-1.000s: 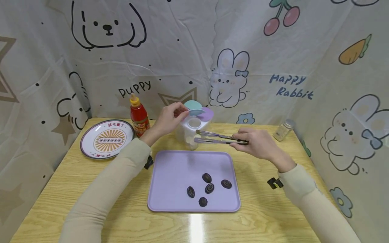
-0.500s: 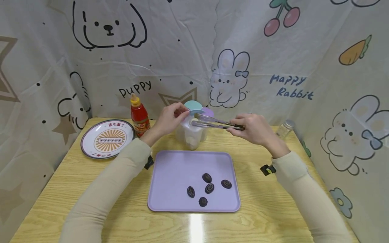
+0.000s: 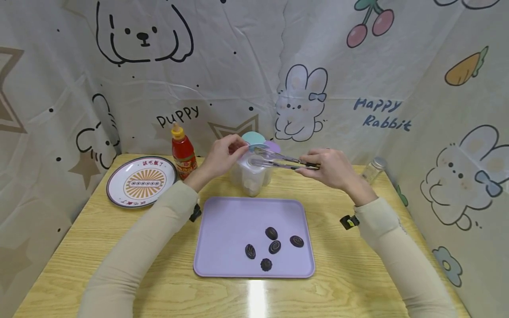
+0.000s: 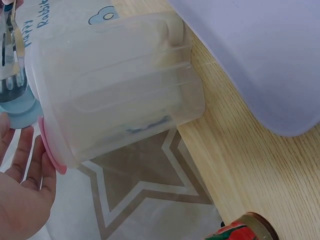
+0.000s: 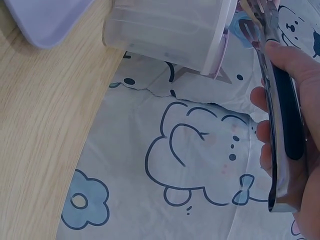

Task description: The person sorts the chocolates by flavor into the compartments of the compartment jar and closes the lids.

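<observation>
Fingers of the left hand (image 3: 220, 158) pinch the teal flip lid (image 3: 254, 138) of the translucent container (image 3: 250, 176), holding it raised above one opening; in the left wrist view the lower fingers (image 4: 30, 160) lie straight beside the container's pink rim. Right hand (image 3: 331, 169) grips the metal tongs (image 3: 280, 160) by their dark handle end, thumb on top and fingers curled beneath, as the right wrist view confirms. The tong tips sit a little apart at the container's top, just beside the raised lid; whether they touch the contents cannot be told. The container stands upright on the wooden table (image 3: 350, 269), at the far edge of the purple tray (image 3: 226, 229), with a lilac lid (image 3: 273, 145) behind the teal one. Five dark chocolate pieces (image 3: 274, 246) lie clustered on the tray's near right part. Left of the container stands a red sauce bottle (image 3: 182, 152) with a yellow cap, and beyond it a patterned plate (image 3: 140, 182). A small glass jar (image 3: 371, 169) stands at the table's far right edge, well apart from the tray.
</observation>
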`<act>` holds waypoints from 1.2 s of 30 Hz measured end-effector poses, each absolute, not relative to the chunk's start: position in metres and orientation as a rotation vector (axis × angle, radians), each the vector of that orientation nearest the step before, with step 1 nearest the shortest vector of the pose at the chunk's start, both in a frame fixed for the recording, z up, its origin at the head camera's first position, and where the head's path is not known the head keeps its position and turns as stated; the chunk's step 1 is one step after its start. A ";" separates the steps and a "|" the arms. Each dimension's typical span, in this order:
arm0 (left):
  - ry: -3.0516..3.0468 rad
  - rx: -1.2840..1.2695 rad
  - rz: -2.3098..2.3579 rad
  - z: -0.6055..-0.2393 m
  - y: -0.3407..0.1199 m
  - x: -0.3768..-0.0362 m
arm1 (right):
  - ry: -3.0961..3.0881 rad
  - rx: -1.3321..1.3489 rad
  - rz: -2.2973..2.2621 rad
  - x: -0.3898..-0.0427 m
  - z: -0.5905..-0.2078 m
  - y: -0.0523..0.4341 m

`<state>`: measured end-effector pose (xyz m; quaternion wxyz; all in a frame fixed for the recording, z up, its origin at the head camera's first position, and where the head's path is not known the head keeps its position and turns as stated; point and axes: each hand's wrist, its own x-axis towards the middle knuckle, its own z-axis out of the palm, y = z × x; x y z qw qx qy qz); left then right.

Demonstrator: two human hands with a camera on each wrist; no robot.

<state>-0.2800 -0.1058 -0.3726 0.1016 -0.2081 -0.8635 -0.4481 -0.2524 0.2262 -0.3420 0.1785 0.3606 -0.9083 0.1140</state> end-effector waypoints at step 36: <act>-2.550 -0.621 -1.327 -0.374 -0.106 -0.282 | -2.854 0.558 0.505 -0.219 -0.415 0.318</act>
